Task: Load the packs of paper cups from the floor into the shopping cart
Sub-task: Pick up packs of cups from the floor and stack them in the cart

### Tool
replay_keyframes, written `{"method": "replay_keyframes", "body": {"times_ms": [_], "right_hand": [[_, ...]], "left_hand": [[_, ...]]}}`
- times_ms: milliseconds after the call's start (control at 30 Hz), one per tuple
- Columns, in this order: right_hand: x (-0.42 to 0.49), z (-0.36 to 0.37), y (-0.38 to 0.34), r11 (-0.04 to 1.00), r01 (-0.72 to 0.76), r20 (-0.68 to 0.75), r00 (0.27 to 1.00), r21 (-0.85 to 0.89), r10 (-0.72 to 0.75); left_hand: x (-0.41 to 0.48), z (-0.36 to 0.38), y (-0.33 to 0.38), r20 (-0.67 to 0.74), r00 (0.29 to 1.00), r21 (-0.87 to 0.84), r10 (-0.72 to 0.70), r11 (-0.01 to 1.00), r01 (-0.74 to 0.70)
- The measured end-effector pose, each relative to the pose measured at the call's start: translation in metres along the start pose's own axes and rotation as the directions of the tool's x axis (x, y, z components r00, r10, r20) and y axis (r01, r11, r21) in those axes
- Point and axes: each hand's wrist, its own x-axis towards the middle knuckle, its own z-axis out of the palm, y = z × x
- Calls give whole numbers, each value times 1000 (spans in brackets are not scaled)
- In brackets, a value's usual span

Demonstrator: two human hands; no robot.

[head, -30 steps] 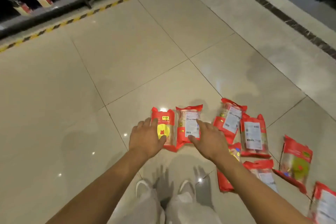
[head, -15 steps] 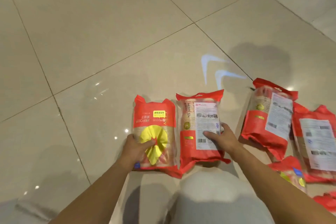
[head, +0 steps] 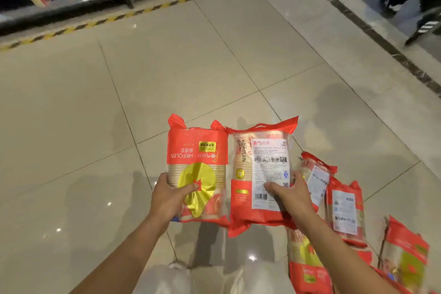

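Observation:
My left hand (head: 170,198) grips a red pack of paper cups with a yellow fan print (head: 198,150), held up off the floor. Beside it my right hand (head: 290,194) grips a second red pack (head: 257,150) that shows its white label side. Both packs are lifted side by side in front of me, edges almost touching. Several more red packs (head: 344,212) lie on the tiled floor at the lower right, partly behind my right arm. No shopping cart is in view.
Beige floor tiles (head: 167,67) stretch ahead. A dark shelf base with yellow-black hazard tape (head: 100,20) runs along the top left. Another person's legs and shoes (head: 420,7) stand at the top right beyond a dark floor border. My shoes (head: 177,266) show at the bottom.
Both hands closed on the two packs on the floor and have lifted them up. The view rose from a crouch, so the shelf base is back in sight.

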Motion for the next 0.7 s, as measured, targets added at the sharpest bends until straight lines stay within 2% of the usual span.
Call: {"method": "replay_keyframes", "body": {"times_ms": [167, 267, 367, 433, 533, 700], "right_hand": [[-186, -42, -182, 988, 146, 34, 989, 44, -147], [-279, -56, -255, 972, 230, 85, 969, 43, -233], [-350, -60, -305, 934, 351, 177, 917, 71, -358], [-391, -58, -324, 912, 399, 267, 872, 95, -410], [-438, -43, -334, 877, 467, 434, 771, 113, -466], [-533, -1, -319, 844, 526, 706, 559, 103, -434]], "left_hand": [[-185, -109, 142, -57, 994, -73, 93, 993, -97], [-286, -164, 196, -130, 976, -99, 177, 977, -191], [-373, -210, 225, -203, 948, -116, 245, 955, -271], [-427, -238, 224, -282, 920, -124, 272, 940, -316], [-502, -273, 198, -468, 839, -127, 278, 918, -375], [-640, -315, 99, -735, 673, -245, 83, 893, -378]]}}
